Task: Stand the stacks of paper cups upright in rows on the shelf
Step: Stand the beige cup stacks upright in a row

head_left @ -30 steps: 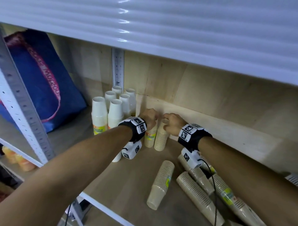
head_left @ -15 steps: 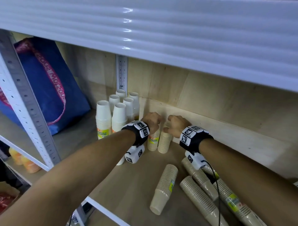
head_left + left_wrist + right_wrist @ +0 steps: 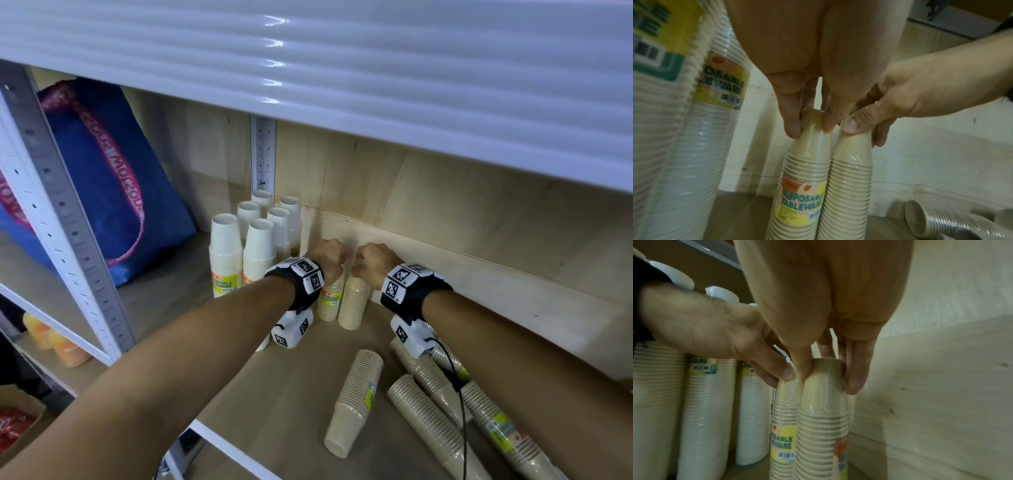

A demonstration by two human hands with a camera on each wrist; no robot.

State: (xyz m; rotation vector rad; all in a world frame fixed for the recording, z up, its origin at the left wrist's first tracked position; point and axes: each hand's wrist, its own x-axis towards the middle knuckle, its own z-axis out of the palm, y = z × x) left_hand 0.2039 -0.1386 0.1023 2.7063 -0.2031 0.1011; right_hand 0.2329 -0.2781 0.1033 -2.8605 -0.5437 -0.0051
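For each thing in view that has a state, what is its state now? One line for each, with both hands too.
left hand: pinches the top of the left brown stack.
right hand: pinches the top of the right brown stack.
left brown stack: upright, wrapped, touching its neighbour.
right brown stack: upright, wrapped.
white stacks: upright, in rows.
other brown stacks: lying on the shelf.

The upright cup stacks (image 3: 331,301) near the wall are tan, one bearing a yellow label with teal lettering (and an orange blotch). The stacks (image 3: 224,253) beside them are white. The bag (image 3: 113,192) is blue with pink trim; both wristbands (image 3: 407,286) carry black-and-white checkered squares.
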